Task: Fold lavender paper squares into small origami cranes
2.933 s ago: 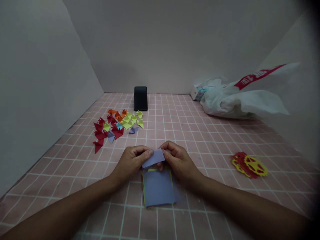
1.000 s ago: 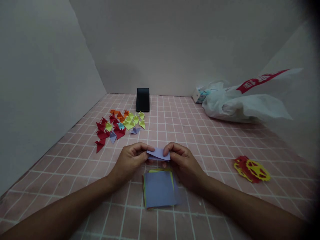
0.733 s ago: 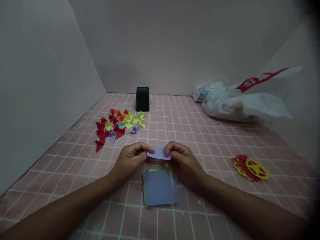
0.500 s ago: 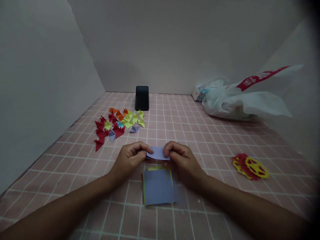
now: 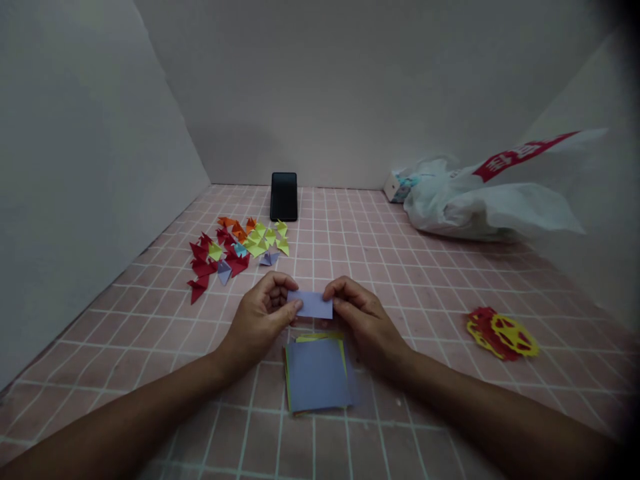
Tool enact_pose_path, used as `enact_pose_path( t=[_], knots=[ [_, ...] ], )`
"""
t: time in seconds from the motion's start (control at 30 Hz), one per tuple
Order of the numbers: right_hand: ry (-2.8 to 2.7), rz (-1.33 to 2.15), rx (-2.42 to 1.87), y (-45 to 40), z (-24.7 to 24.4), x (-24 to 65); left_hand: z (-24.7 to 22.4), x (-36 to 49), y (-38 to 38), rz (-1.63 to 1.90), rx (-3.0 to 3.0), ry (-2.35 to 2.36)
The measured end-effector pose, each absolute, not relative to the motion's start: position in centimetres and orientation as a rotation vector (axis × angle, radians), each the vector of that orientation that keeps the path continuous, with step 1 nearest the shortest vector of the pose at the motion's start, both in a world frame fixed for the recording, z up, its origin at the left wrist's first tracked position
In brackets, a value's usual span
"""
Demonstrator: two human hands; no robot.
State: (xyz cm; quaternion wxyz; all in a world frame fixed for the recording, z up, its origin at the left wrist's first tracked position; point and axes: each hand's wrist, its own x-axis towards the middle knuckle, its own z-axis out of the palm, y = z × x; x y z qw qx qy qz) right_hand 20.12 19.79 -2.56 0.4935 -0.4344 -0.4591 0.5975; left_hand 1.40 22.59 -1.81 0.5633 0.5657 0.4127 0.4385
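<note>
A folded lavender sheet of paper (image 5: 315,305), now a narrow rectangle, is held up between my two hands. My left hand (image 5: 263,313) pinches its left end, thumb in front and fingers curled behind. At the right end, the thumb and forefinger of my right hand (image 5: 367,320) close on the top corner. Just below, on the table, lies a stack of square paper (image 5: 320,377) with a lavender-blue sheet on top and yellow edges showing beneath. Several small folded paper birds (image 5: 237,247) in red, orange, yellow, lavender and blue sit beyond my left hand.
A black phone (image 5: 283,197) leans near the back wall. To the right rear, a white plastic bag (image 5: 465,207) with red print lies against a small patterned box (image 5: 397,187). Red and yellow paper cut-outs (image 5: 503,333) lie at the right on the pink checked tabletop (image 5: 400,267).
The folded lavender paper has shifted slightly left and turned flatter toward me. My left thumb now presses on its front face, and my right fingers have moved to its right edge.
</note>
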Motion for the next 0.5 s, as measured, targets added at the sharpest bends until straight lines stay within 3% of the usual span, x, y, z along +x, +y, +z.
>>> enact_pose_path(
  t=[0.17, 0.5],
  knots=[
    [-1.351, 1.249, -1.128, 19.8, -1.81, 20.34, -1.67, 1.3, 22.15, 1.013, 1.424, 1.005],
    [-1.316, 1.378, -1.145, 19.56, -1.91, 19.97, -1.43, 1.58, 22.12, 0.99, 1.327, 0.958]
  ],
)
